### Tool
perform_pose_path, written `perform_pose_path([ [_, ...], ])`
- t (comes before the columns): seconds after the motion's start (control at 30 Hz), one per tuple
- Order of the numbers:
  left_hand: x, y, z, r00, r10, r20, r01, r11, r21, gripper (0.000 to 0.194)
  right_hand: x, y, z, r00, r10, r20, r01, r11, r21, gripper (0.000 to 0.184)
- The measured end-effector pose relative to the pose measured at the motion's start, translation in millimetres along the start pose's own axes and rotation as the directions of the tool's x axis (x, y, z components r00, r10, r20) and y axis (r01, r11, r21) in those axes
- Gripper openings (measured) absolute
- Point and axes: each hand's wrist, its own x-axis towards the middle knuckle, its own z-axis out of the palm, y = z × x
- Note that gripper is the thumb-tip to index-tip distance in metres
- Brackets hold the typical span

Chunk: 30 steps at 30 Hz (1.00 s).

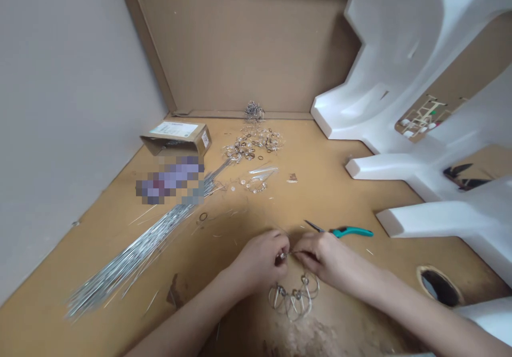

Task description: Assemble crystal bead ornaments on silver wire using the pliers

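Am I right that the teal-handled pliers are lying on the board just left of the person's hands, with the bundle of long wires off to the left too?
Not quite. The head view shows the teal-handled pliers lying right of the hands, just beyond the right hand. The bundle of long wires is indeed off to the left.

We see bare skin on our left hand (262, 258) and right hand (320, 255), both pinching a thin shiny metal wire piece (285, 254). Below them hang glossy wire loops with clear beads (294, 297). The cardboard floor (340, 197) is matt brown, scuffed rough at its near edge. The bundle of metal rods (132, 253) toward the left edge gleams silver. The pliers (340, 231) have smooth teal plastic handles and dull metal tips. The foam packing block (400, 79) along the right edge is matt white. The small carton (176, 137) is matt cardboard with a paper label.
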Motion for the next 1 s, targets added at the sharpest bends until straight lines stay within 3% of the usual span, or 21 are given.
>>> perform_pose_path([
  [0.13,1.9,-3.8,2.7,1.000,0.000,-0.009,-0.001,0.999,-0.049,0.016,-2.0,9.4,2.1,0.993,0.120,-0.022,-0.109,0.956,0.273,0.017],
  [0.3,2.8,-9.5,5.9,0.999,-0.013,0.029,0.019,0.975,-0.223,0.015,-7.4,13.1,10.9,0.970,0.244,-0.019,-0.204,0.850,0.486,0.013],
  [0.4,3.4,-10.4,7.0,0.999,-0.029,0.030,0.037,0.953,-0.300,0.011,-9.6,13.6,14.4,0.955,0.295,-0.022,-0.235,0.800,0.552,0.013],
  [0.5,3.4,-10.5,7.8,0.997,-0.056,0.053,0.072,0.924,-0.376,0.009,-12.2,13.0,14.0,0.954,0.296,-0.041,-0.228,0.810,0.541,0.014],
  [0.63,1.5,-9.8,8.8,0.985,-0.085,0.148,0.144,0.883,-0.447,0.009,-20.0,10.2,7.7,0.969,0.234,-0.079,-0.185,0.899,0.397,0.015],
  [0.8,0.8,-8.8,8.4,0.981,-0.094,0.170,0.168,0.849,-0.501,0.008,-39.9,23.1,-6.5,0.967,0.163,-0.195,-0.147,0.985,0.095,0.018],
  [0.87,1.2,-8.1,7.2,0.978,-0.097,0.182,0.180,0.832,-0.524,0.008,-50.8,38.5,-11.0,0.953,0.106,-0.283,-0.147,0.981,-0.125,0.031],
  [0.93,1.8,-7.3,5.5,0.976,-0.093,0.198,0.191,0.805,-0.562,0.008,-61.3,55.4,-12.8,0.948,0.077,-0.310,-0.185,0.922,-0.339,0.057],
  [1.0,2.8,-6.9,3.7,0.971,-0.090,0.220,0.210,0.761,-0.614,0.009,-69.3,68.1,-11.9,0.963,0.095,-0.251,-0.200,0.877,-0.437,0.069],
])
